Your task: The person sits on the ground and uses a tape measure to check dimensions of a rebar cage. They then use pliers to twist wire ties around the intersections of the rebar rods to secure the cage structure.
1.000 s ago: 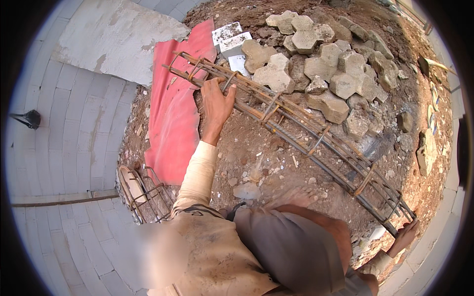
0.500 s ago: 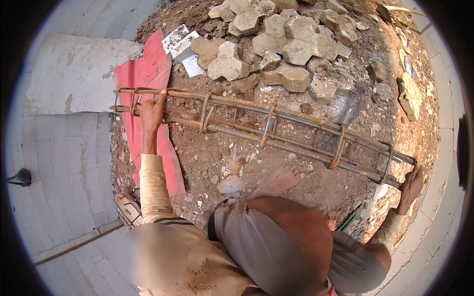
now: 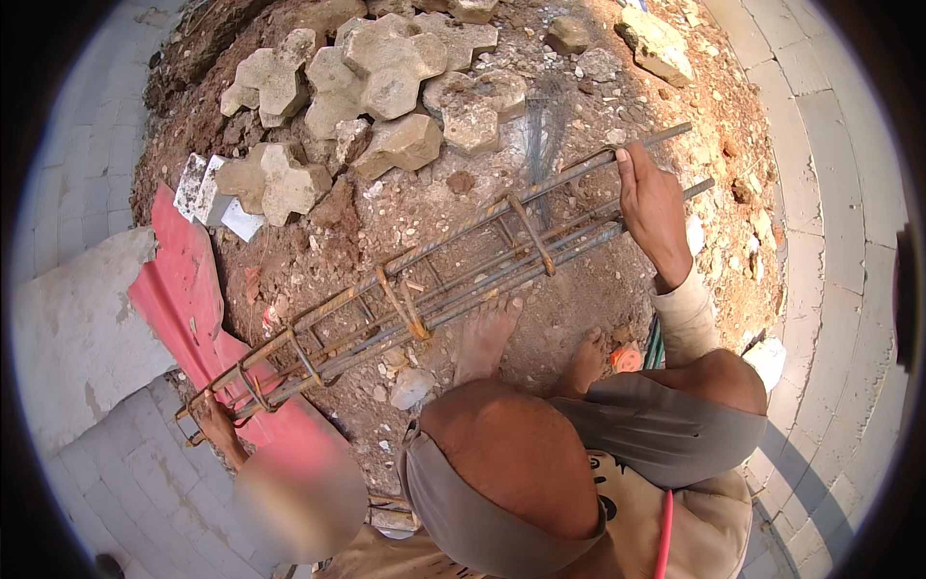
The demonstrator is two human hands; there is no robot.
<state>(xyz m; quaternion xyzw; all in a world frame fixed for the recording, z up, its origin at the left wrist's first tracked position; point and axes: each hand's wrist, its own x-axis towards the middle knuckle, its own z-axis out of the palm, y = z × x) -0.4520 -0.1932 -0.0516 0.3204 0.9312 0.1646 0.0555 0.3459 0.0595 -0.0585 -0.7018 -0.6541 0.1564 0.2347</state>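
Observation:
A long cage of rusty rebar (image 3: 424, 248), with straight bars tied by bent square stirrups (image 3: 532, 236), slants across the ground in front of my knees. Its left end lies nearer to me, its right end farther away. My right hand (image 3: 654, 205) is closed over the bars close to the right end, thumb along the upper bar, and the bar tips stick out past it. At the left end, my left hand (image 3: 214, 421) grips the bars by the last stirrups, its fingers partly hidden. Beneath that end lies a red corrugated sheet (image 3: 183, 275).
Several interlocking paving blocks (image 3: 391, 63) are piled on the soil beyond the cage. White-faced blocks (image 3: 201, 191) sit beside them. A grey slab (image 3: 92, 323) lies at left, a big stone (image 3: 656, 46) at far right. My bare foot (image 3: 487, 338) is close under the bars.
The cage has swung round: its right end is now farther from me and its left end nearer. Both hands stay on it, the right now gripping over the bars. The view has shifted too.

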